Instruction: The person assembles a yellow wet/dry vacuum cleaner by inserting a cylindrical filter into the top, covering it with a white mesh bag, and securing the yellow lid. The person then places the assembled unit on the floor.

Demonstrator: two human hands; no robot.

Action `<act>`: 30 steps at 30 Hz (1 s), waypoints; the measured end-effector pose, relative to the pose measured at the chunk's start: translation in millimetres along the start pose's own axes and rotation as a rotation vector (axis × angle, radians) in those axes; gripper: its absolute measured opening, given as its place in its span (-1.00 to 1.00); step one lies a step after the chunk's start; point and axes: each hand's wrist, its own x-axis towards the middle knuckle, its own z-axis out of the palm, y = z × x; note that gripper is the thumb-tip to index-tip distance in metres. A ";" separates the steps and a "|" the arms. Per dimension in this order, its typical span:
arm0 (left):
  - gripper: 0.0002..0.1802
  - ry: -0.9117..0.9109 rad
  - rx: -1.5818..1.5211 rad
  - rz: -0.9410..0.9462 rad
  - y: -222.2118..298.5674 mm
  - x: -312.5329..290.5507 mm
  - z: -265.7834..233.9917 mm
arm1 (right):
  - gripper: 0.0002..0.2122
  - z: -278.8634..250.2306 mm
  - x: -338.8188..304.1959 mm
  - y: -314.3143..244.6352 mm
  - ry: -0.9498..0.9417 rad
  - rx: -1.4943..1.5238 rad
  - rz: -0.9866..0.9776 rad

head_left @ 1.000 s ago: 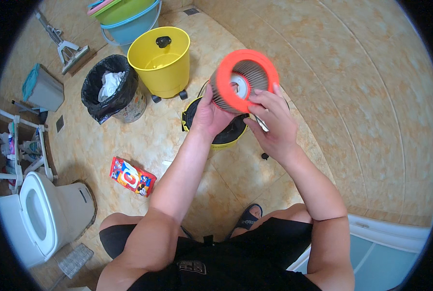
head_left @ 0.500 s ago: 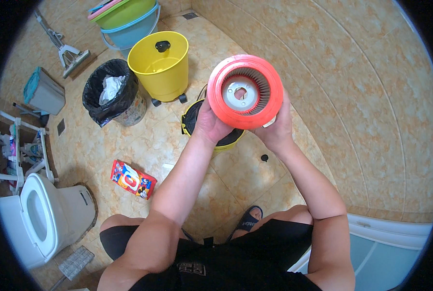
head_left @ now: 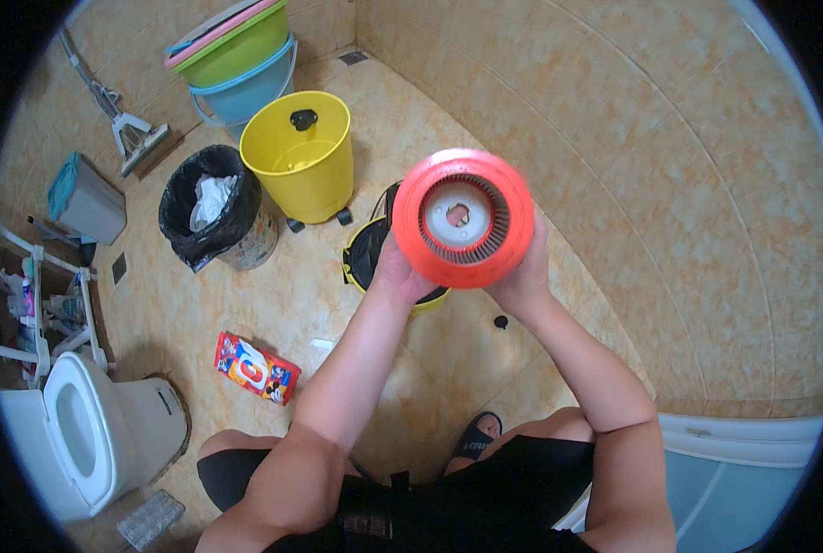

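A cylindrical pleated cartridge filter (head_left: 464,265) with a wide coral-red rim is raised in front of me, its open end facing up. Inside it show grey pleats and a white end disc with a hole. My left hand (head_left: 399,272) grips its left side and my right hand (head_left: 526,279) its right side; the rim hides most of the fingers. Partly covered by the filter and my left hand, a round black-and-yellow appliance part (head_left: 367,251) rests on the floor below. A small black round piece (head_left: 501,322) lies right of it.
A yellow bucket (head_left: 327,175) on casters stands beyond, beside a black-lined bin (head_left: 186,207) and stacked basins (head_left: 246,51). A red wipes pack (head_left: 256,369) and a small white piece (head_left: 322,343) lie on the floor. The toilet (head_left: 130,415) is at left, near a white rack (head_left: 38,286).
My view has tilted, so the floor items sit lower in the picture. The filter, still in both hands, appears lower and its open end is angled slightly differently.
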 end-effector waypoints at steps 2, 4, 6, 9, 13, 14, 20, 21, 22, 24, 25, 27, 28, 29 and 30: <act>-0.54 0.005 0.091 0.032 -2.9 2.6 4.7 | -0.09 -4.8 -4.9 -1.8 0.024 -0.050 -0.059; -0.57 -0.129 0.024 0.030 -2.4 7.6 7.6 | -0.08 -12.4 -7.3 -4.5 0.048 -0.100 -0.132; -0.56 0.126 0.124 0.030 -5.9 3.7 3.9 | -0.08 -17.2 -12.2 -8.3 0.060 -0.129 -0.172; -0.48 0.076 0.007 -0.020 -0.1 3.1 4.0 | -0.06 -18.9 -8.4 -4.2 0.092 -0.135 -0.231; -0.32 -0.028 -0.035 -0.022 0.5 6.1 20.3 | -0.04 -30.9 -8.9 1.1 0.051 -0.177 -0.195; -0.30 -0.054 0.034 -0.021 1.7 6.1 15.8 | -0.03 -31.8 -11.2 0.0 0.076 -0.188 -0.202; -0.16 -0.095 0.118 -0.093 21.1 -2.5 14.1 | -0.02 -19.5 -8.4 -1.6 0.166 0.228 0.111; -0.02 -0.150 0.248 -0.029 2.5 6.8 13.5 | -0.01 -25.0 -8.7 2.6 0.221 0.309 0.133; 0.02 -0.127 0.293 -0.013 -0.9 7.4 18.0 | 0.02 -21.8 -3.4 4.9 0.200 0.390 0.139; -0.03 -0.163 0.160 -0.031 -15.6 10.1 10.2 | 0.09 -28.5 3.9 12.9 0.149 0.497 0.164; -0.06 -0.123 0.083 -0.028 -18.9 8.2 15.5 | 0.13 -27.8 4.3 16.1 0.115 0.486 0.186; -0.12 -0.058 -0.086 -0.027 -26.8 7.4 26.6 | 0.22 -29.0 5.6 19.2 0.050 0.443 0.228; -0.15 -0.036 -0.064 -0.048 -29.2 7.4 24.8 | 0.24 -25.7 7.9 20.1 0.041 0.426 0.246; -0.18 -0.014 -0.045 -0.072 -31.8 7.5 21.7 | 0.26 -21.9 9.7 21.0 0.033 0.406 0.264; -0.20 0.004 -0.024 -0.094 -32.8 8.2 17.4 | 0.29 -16.5 14.2 17.7 0.025 0.386 0.276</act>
